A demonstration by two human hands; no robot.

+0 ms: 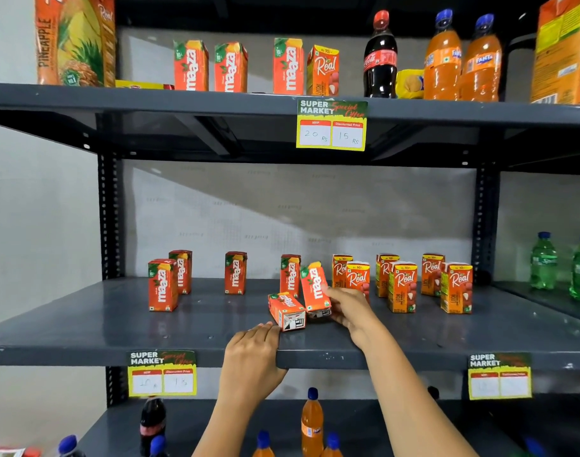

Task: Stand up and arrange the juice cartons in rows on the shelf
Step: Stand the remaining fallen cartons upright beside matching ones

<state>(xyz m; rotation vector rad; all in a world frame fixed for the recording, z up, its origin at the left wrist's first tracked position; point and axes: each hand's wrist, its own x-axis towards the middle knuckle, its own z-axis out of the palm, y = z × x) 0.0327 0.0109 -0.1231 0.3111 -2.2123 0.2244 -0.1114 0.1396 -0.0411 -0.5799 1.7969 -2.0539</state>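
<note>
Now, right hand [348, 308] grip tilting boxy Maaza carton [315, 288], glossy grey metal shelf [117, 324]

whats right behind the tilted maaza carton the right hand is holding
An upright Maaza carton stands just behind the tilted carton in the right hand's grip. Its lower right edge is covered, so whether the two cartons touch cannot be seen.

You have bare middle shelf [84, 324] from 7 to 9 o'clock. Standing Maaza cartons [163, 285] block 10 o'clock; Real litchi cartons [402, 286] crowd 2 o'clock.
</note>
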